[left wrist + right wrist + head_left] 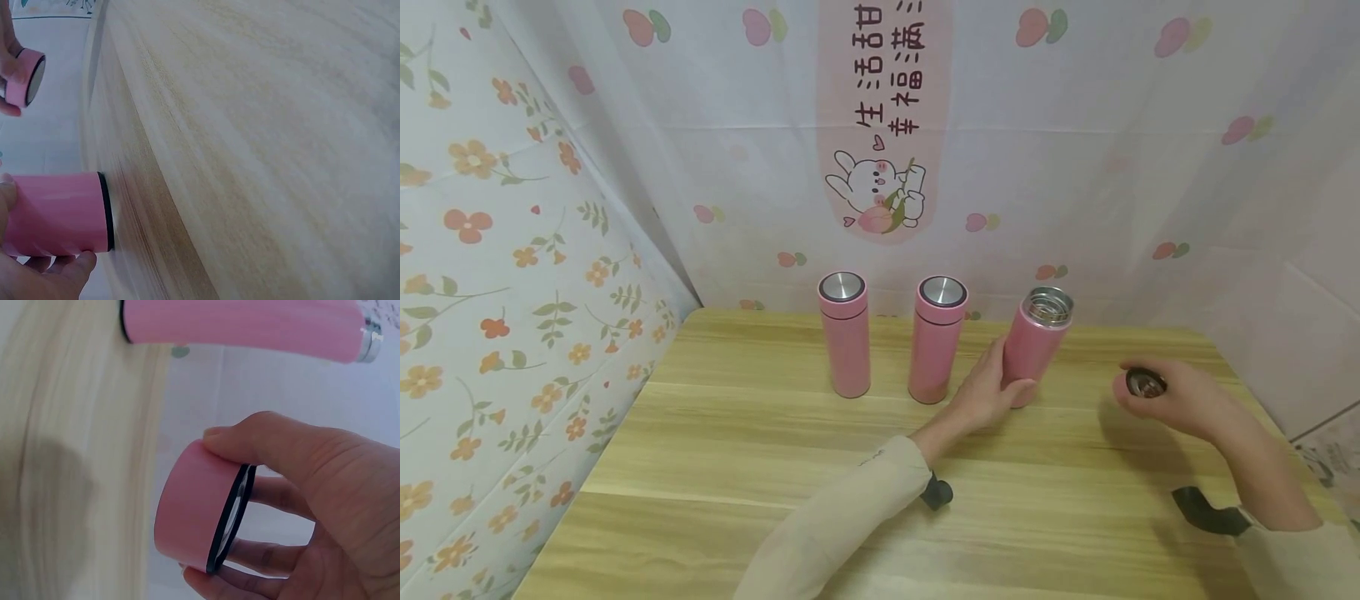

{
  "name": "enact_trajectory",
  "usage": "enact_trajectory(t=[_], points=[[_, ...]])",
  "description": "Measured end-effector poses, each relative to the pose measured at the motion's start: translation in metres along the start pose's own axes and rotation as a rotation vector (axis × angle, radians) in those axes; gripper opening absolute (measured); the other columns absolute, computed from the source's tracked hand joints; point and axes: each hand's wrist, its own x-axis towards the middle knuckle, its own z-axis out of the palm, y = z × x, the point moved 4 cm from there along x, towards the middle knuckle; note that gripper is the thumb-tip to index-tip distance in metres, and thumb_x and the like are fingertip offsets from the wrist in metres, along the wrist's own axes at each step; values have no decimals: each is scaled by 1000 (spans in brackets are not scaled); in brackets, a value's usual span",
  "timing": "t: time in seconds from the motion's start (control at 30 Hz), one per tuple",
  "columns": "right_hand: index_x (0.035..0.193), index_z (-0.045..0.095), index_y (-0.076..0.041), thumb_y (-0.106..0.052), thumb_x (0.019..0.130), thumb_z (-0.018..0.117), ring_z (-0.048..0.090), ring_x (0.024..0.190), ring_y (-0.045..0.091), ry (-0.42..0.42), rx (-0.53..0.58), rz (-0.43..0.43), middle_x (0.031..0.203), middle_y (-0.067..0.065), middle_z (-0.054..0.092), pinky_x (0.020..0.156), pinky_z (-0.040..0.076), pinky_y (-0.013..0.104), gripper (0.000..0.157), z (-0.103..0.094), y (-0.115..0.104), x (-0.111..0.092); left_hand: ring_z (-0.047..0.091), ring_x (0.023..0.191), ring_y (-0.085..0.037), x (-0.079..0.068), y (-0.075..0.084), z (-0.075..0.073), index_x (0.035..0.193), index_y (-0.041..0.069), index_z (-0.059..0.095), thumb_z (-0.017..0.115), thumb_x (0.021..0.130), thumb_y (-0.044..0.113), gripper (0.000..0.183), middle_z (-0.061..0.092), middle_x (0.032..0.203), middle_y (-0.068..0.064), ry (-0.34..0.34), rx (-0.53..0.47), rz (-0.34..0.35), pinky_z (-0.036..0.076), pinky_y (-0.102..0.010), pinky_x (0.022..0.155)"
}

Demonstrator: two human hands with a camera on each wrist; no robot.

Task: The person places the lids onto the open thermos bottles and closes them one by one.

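Observation:
My left hand (985, 393) grips the side of an uncapped pink thermos bottle (1033, 354), whose bare steel mouth faces up. In the left wrist view my fingers and thumb wrap the pink body (59, 212) near its black-edged base. Off to the right of the bottle, my right hand (1191, 402) holds the pink lid (197, 506) above the table, pinched between thumb and fingers. A dark ring edges the lid. Two capped pink thermos bottles, a left one (848, 354) and a middle one (934, 358), stand upright left of the uncapped one.
The wood-grain table (715, 467) ends at a back edge just behind the bottles. Behind it hangs a printed curtain (1075, 183), and a floral curtain (512, 292) borders the left side. A dark curved piece (1210, 512) sits at the right wrist.

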Motion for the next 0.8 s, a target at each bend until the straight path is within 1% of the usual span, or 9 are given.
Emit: enact_trajectory(t=[0.13,0.3,0.37,0.57,0.63,0.8], points=[[116,61,-1,-29,79,75,56,90,38,11,-21,6,108,27,59,66,45,47,49,-4,-5,5,38,123,-7,1,-1,0,147,20,17,59,90,39,73,37,137,4,1,3,7,32,-29,101],[112,62,-4,-28,76,78,57,86,37,69,-46,-35,102,23,62,64,46,47,46,-16,-17,10,38,123,-7,2,-1,1,147,20,16,58,90,40,73,37,137,3,4,19,10,32,-29,101],[112,63,-5,-29,76,78,57,84,36,91,-61,-42,100,21,62,62,46,44,46,-22,-21,12,38,122,-7,2,-1,1,146,20,17,58,90,39,72,37,137,3,2,23,9,32,-29,101],[119,58,-2,-24,78,76,54,77,30,107,-9,-49,100,22,59,53,45,32,50,-35,-35,17,38,122,-6,0,0,1,146,21,17,58,91,38,70,37,136,4,-4,34,2,32,-28,101],[120,58,-3,-24,78,76,54,76,28,123,-12,-49,99,20,60,53,44,31,50,-40,-40,18,38,122,-6,0,0,1,146,21,16,57,92,38,70,37,135,5,-6,33,0,32,-28,101],[121,59,-7,-27,77,77,57,77,31,139,-16,-32,101,21,60,54,44,33,51,-52,-50,23,38,122,-6,0,0,1,146,22,16,58,91,38,71,37,136,5,-7,30,-2,32,-28,101]])
